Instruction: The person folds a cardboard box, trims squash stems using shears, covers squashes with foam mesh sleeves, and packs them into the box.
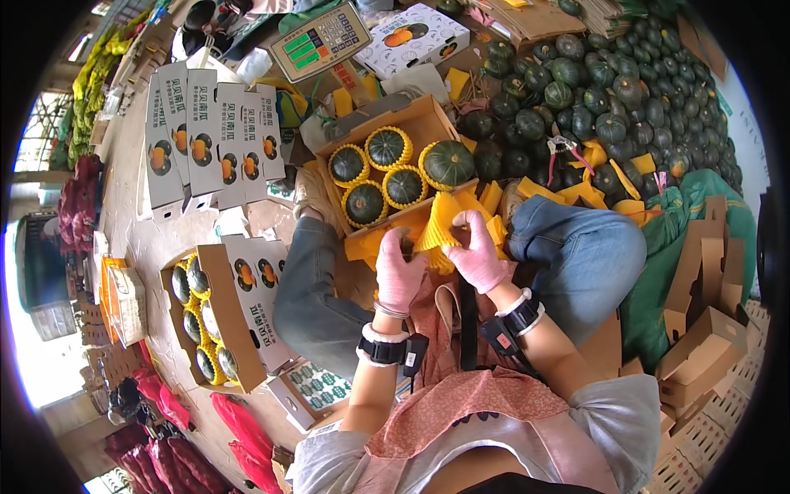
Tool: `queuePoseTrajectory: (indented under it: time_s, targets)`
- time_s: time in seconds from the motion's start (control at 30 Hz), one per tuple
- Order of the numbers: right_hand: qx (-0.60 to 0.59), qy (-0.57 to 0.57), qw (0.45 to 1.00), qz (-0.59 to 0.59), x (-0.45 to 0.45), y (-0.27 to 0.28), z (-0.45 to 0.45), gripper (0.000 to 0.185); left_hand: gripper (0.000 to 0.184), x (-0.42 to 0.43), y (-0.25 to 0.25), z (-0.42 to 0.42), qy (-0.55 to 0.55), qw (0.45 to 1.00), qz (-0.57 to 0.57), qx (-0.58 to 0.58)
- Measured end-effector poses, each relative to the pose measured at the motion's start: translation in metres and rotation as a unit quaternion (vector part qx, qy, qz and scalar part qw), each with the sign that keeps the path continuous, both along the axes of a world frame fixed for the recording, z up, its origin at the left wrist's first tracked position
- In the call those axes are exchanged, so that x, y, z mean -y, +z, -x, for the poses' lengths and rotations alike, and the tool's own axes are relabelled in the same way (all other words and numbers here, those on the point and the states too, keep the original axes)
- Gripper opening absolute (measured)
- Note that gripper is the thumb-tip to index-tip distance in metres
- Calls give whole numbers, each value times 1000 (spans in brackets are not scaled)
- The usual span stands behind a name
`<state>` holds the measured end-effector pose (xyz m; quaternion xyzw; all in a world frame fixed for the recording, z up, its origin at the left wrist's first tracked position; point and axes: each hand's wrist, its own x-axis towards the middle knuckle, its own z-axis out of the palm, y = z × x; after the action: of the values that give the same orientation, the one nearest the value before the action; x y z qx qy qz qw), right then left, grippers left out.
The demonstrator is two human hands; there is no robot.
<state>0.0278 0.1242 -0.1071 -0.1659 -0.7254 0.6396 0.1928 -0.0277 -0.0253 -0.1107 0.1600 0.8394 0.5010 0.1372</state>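
Note:
My left hand, in a pink glove, pinches the left side of a yellow foam net sleeve. My right hand, gloved alike, has its fingers closed on the sleeve's right side. The sleeve looks to hang between both hands with no pumpkin visible in it. Just beyond stands an open cardboard box with several dark green pumpkins inside, most wrapped in yellow nets. The large pumpkin at its right also has a net around it. More yellow foam nets lie between my legs, around the hands.
A large heap of pumpkins fills the far right, with pink-handled pruners on it. A scale stands beyond the box. Printed cartons and a packed box are to the left; empty cardboard boxes lie right.

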Motion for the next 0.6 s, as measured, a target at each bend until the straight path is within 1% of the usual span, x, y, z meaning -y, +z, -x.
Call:
queuePoseTrajectory:
  time_s: [0.03, 0.07, 0.1, 0.13, 0.17, 0.2, 0.23, 0.27, 0.3, 0.37, 0.4, 0.47, 0.5, 0.53, 0.57, 0.6]
  targets:
    - [0, 6, 998, -69, -1, -2, 1, 28, 27, 0, 4, 4, -16, 999, 6, -29]
    - [-1, 11, 990, -138, -4, -7, 2, 28, 21, -1, 22, 3, 26, 958, -115, 263]
    - [-1, 15, 978, -207, -8, -10, 3, 28, 21, -4, 16, -1, 80, 844, -369, 382]
    - [42, 87, 979, -179, -18, -9, 2, 29, 20, -5, 22, 0, 92, 815, -420, 388]
    - [57, 115, 989, -74, -23, -13, 2, 24, 19, -8, 30, 0, 105, 783, -471, 392]
    - [44, 158, 961, 223, -31, -15, 2, 24, 22, -5, 37, 2, 65, 775, -473, 414]
    - [28, 186, 845, 501, -38, -15, 0, 23, 25, 2, 42, 4, 27, 765, -475, 434]
    - [-2, 211, 781, 587, -43, -14, -3, 22, 29, 8, 29, 4, 18, 775, -467, 426]
    - [9, 236, 774, 587, -46, -13, -5, 22, 29, 8, 25, 4, -7, 806, -446, 390]
    - [32, 285, 757, 587, -47, 11, -5, 21, 29, 0, 39, 5, -57, 860, -398, 315]
    - [51, 321, 778, 538, -42, 10, -4, 22, 26, -5, 46, 5, -62, 865, -384, 316]
    - [49, 224, 870, 437, -26, 2, -4, 21, 21, -7, 38, 3, -56, 896, -333, 287]
    - [47, 173, 907, 381, -21, -3, -3, 20, 19, -9, 33, 2, -53, 911, -307, 272]
    - [18, 135, 921, 365, -20, -4, 1, 22, 11, -16, 31, 3, -59, 917, -337, 207]
    - [21, 145, 919, 366, -20, -3, 1, 21, 9, -21, 30, 1, -53, 954, -273, 116]
    - [23, 154, 917, 367, -20, -2, 2, 20, 7, -25, 30, -1, -47, 977, -206, 23]
